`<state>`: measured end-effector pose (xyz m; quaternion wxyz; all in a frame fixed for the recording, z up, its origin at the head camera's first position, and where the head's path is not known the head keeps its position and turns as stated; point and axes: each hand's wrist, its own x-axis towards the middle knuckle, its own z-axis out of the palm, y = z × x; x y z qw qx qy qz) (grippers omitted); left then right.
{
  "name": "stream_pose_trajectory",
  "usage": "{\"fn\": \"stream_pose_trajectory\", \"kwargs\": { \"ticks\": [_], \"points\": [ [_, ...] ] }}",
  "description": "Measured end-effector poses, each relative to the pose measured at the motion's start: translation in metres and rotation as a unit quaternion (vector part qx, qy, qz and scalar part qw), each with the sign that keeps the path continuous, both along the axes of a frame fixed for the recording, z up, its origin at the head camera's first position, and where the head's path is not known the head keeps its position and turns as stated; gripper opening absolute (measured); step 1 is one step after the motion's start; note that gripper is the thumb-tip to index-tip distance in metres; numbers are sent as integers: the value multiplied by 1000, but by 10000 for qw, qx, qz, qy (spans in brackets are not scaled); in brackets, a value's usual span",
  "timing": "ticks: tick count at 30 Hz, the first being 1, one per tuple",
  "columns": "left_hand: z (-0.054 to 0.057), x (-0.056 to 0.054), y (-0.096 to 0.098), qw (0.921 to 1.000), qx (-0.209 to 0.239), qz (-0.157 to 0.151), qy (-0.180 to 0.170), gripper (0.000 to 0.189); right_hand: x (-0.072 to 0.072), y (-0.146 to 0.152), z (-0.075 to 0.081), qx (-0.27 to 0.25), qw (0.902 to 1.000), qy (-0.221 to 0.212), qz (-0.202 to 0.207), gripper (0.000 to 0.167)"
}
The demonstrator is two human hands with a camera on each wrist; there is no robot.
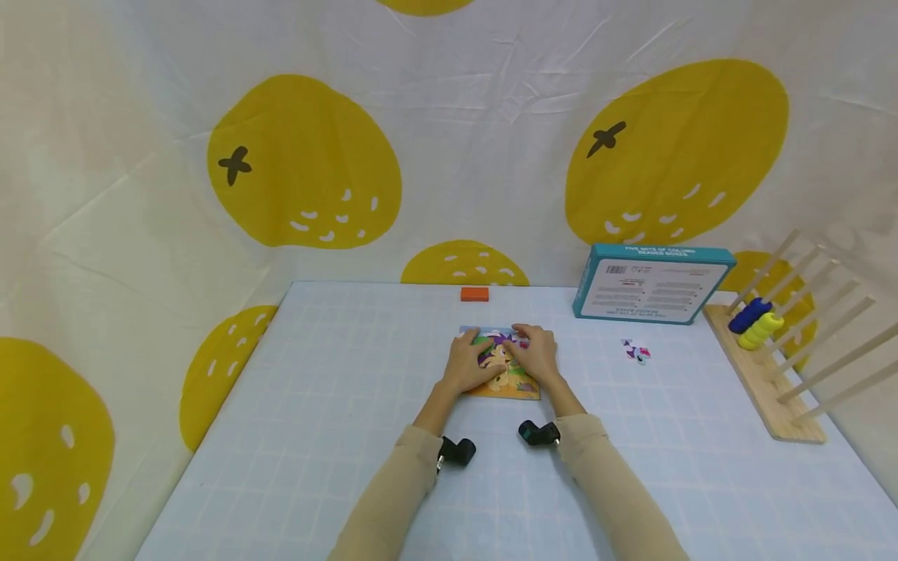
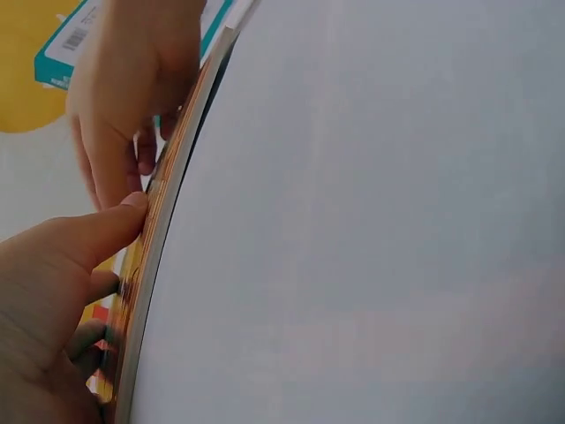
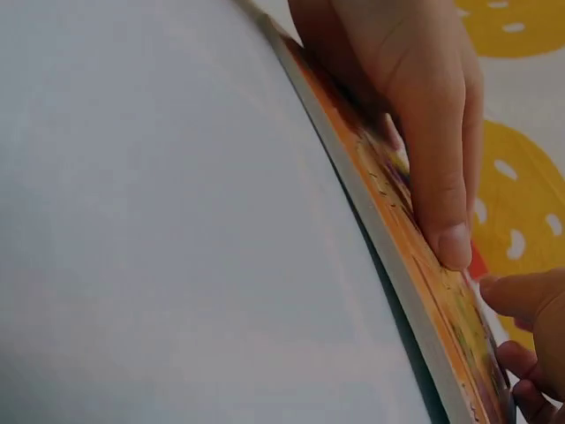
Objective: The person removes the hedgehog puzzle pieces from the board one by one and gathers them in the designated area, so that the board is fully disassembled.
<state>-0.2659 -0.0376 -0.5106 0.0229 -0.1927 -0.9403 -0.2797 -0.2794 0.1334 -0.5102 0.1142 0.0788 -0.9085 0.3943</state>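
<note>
A cartoon jigsaw puzzle (image 1: 507, 382) in a thin board lies flat on the table, with a purple-haired figure on an orange ground. My left hand (image 1: 466, 365) rests over its left side, thumb and fingers touching the picture. On the upper right part lies my right hand (image 1: 537, 354), fingertips on the puzzle near its top edge. From the left wrist view, the left thumb (image 2: 115, 225) lies extended across the board near the other hand's fingers. In the right wrist view, a left fingertip (image 3: 455, 247) presses on the picture. Whatever lies beneath the fingers is hidden.
Loose puzzle pieces (image 1: 637, 352) lie to the right. Behind them stands a teal and white box (image 1: 652, 284). A wooden peg rack (image 1: 765, 382) with blue beads (image 1: 749, 315) and yellow beads (image 1: 761, 331) sits far right. An orange block (image 1: 475, 294) is at the back edge.
</note>
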Motion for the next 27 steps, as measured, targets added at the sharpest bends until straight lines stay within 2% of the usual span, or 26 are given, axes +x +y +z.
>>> {"fn": "stream_pose_trajectory", "kwargs": {
  "ticks": [4, 9, 17, 23, 27],
  "points": [
    [-1, 3, -5, 9978, 647, 3, -137, 65, 1, -9, 1, 387, 9989, -213, -157, 41],
    [2, 7, -7, 9949, 986, 87, -180, 63, 1, -16, 3, 759, 9964, -358, -106, 41],
    [3, 11, -7, 9945, 1048, 93, 15, 52, -1, -19, 7, 830, 9949, -562, -55, 37],
    [2, 12, -7, 9962, 861, 115, -13, 57, -4, -15, 13, 1133, 9903, -791, 107, 39],
    [0, 11, -6, 9975, 691, 121, -35, 61, -5, -11, 17, 1125, 9897, -866, 193, 41]
  ]
}}
